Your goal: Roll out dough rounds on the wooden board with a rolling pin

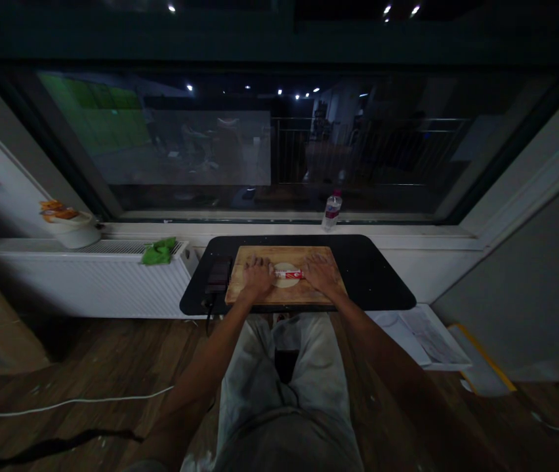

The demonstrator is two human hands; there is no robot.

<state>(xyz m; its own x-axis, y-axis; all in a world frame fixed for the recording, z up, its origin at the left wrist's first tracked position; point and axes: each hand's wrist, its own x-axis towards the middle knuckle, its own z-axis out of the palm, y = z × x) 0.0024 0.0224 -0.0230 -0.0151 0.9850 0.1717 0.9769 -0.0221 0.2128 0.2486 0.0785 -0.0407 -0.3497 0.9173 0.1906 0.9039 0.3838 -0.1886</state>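
A wooden board (260, 296) lies on a small black table (378, 275). On the board sits a pale round flat piece, perhaps dough (284, 282), with a red and white cylinder (289, 274) lying across it. My left hand (257, 275) rests on the cylinder's left end, fingers curled over it. On the right end lies my right hand (321, 272), curled the same way. Both hands press down on the board's middle.
A plastic water bottle (331, 211) stands on the window sill behind the table. A green cloth (159, 252) lies on the white radiator, a white bowl (73, 229) further left. A dark flat object (218, 276) sits at the board's left. Papers (422, 331) and a cable (63, 405) lie on the floor.
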